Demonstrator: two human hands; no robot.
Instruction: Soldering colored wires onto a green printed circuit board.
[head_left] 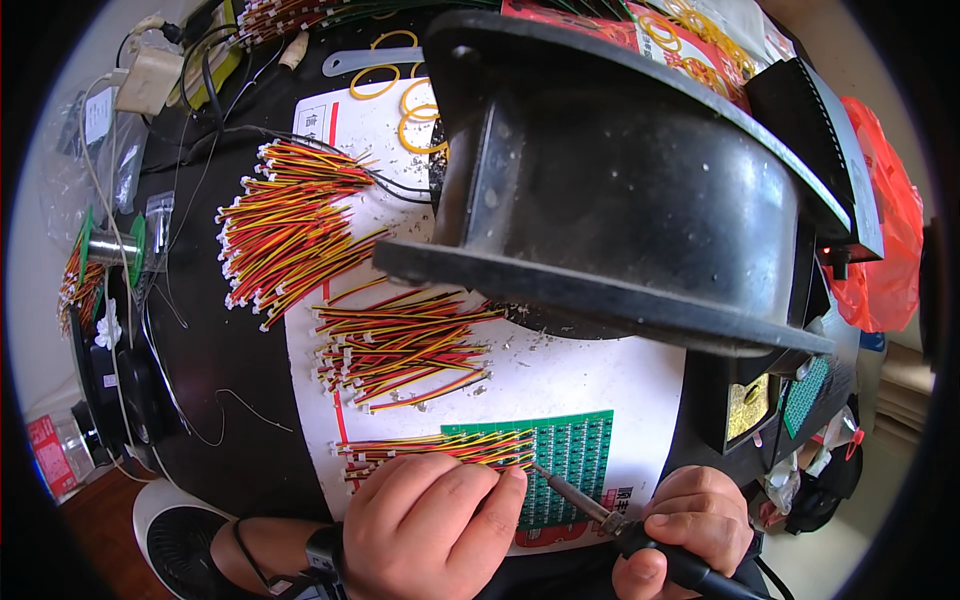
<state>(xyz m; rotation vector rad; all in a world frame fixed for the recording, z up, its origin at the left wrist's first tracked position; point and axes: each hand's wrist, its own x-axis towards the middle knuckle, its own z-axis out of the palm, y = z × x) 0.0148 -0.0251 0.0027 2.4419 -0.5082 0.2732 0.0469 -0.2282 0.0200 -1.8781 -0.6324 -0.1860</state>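
Observation:
My right hand (690, 530) grips a soldering iron (672, 562) by its black handle. The iron's metal tip slants up and left to the wire ends on a green circuit board panel (575, 470). Closed over the panel's left part is my left hand (430, 520), pinching a thin wire at the row's near side, close to the iron's tip. Red, yellow and black connector wires (440, 447) with white plugs lie in a row across the board's left side. My left hand hides the panel's lower left and most of the pinched wire.
A black fan-like housing (630, 200) looms over the middle. Wire bundles (290, 235) and a second pile (400, 345) lie on a white sheet (640, 385). At the left stands a solder spool (108, 248). Yellow rubber bands (415, 125) lie behind; a red bag (880, 220) hangs right.

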